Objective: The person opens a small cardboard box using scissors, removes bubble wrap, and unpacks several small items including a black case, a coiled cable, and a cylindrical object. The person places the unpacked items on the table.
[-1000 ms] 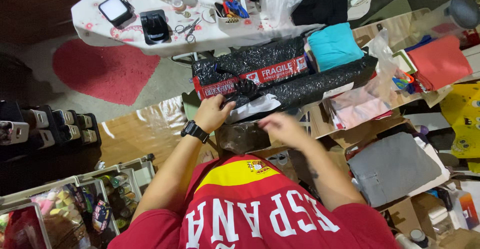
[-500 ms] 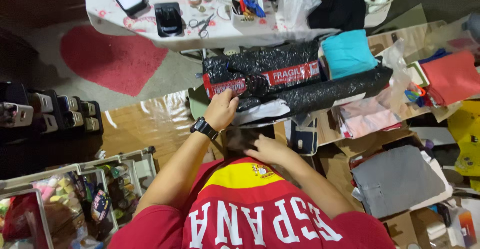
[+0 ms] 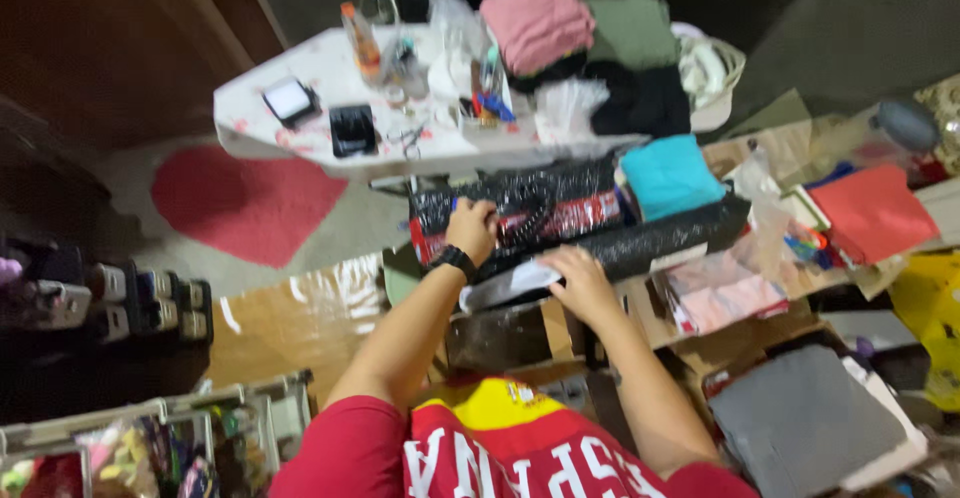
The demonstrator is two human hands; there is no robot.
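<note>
A long parcel wrapped in black bubble wrap (image 3: pixel 560 193) with red tape bands lies across the work surface in front of me. My left hand (image 3: pixel 472 228), with a black watch on the wrist, rests on the parcel's left part near the red tape. My right hand (image 3: pixel 580 280) lies flat over a white sheet (image 3: pixel 520 280) just below a second black wrapped roll (image 3: pixel 660 236). Whether either hand grips anything is blurred.
A white table (image 3: pixel 300 143) behind holds scissors, a black device and bottles. Folded cloths, pink (image 3: pixel 535 13), teal (image 3: pixel 670 176), red (image 3: pixel 875 213) and grey (image 3: pixel 805 423), lie around. A cardboard box (image 3: pixel 500 333) sits under my hands. A red heart-shaped rug (image 3: pixel 245 203) is on the floor at left.
The camera has tilted up and back. My left hand moved up onto the taped parcel; my right hand came up from near my chest onto the white sheet.
</note>
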